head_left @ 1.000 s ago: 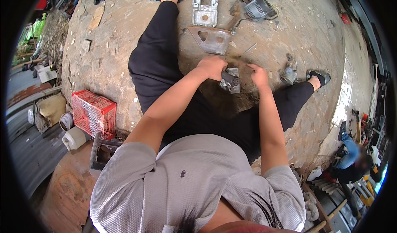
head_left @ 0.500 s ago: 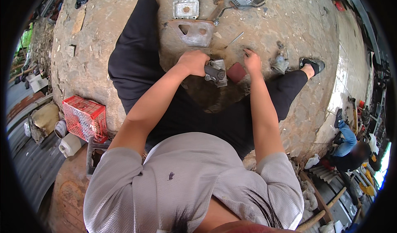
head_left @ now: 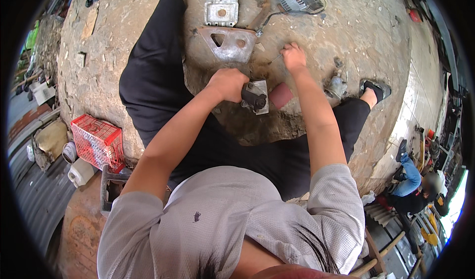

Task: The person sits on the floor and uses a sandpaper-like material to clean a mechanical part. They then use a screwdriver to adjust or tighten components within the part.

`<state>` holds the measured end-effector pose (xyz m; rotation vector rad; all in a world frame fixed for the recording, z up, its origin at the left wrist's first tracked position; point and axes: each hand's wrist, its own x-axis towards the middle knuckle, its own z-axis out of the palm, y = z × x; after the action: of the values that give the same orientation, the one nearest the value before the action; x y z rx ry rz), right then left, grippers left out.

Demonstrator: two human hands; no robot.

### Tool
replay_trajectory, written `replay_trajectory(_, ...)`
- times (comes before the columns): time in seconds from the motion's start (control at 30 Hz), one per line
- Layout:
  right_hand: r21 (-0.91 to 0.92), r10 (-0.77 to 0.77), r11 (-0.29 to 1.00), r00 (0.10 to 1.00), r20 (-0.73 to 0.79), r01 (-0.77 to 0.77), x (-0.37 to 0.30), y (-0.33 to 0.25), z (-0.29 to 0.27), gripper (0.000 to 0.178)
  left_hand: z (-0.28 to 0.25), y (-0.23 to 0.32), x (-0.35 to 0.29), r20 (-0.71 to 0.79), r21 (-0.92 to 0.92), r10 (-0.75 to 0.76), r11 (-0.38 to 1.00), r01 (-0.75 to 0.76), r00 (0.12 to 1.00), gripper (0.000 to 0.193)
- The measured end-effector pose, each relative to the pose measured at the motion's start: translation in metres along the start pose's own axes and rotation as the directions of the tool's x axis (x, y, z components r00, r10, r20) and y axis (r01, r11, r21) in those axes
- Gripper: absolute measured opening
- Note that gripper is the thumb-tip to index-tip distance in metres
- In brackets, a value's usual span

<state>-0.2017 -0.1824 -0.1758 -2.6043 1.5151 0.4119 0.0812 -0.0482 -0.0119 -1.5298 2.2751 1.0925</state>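
Dirt floor (head_left: 346, 41) | left hand (head_left: 228, 83) clenched on metal part (head_left: 256, 97) — right hand (head_left: 294, 57) pinching thin rod (head_left: 275, 59)

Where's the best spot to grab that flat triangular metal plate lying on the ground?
Probably take the triangular metal plate by its wide straight edge nearest the person, coming from above; it lies flat, so fingers must hook under the edge. The cut-out holes offer another purchase. The left hand is nearest.

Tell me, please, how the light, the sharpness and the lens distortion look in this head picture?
Head view: even daylight, no hard shadows on the ground; glare only at the lower right rim; strong fisheye bending and a black border; the left hand, holding the metal part, and the right hand are fairly sharp; the shirt up close is softer.
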Motion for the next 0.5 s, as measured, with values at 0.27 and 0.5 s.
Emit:
replay_trajectory(0.27,-0.313,-0.464,0.83,0.883,0.074,0.462,0.013,0.017,-0.022,0.023,-0.005,0.001,0.001,0.019,-0.01,0.007,1.0,-0.007,1.0,0.03)
replay_trajectory(0.5,-0.062,-0.19,0.978,0.976,0.105,0.197,-0.008,0.011,-0.051,0.028,-0.003,0.001,0.002,-0.027,-0.008,0.008,1.0,-0.009,1.0,0.029)
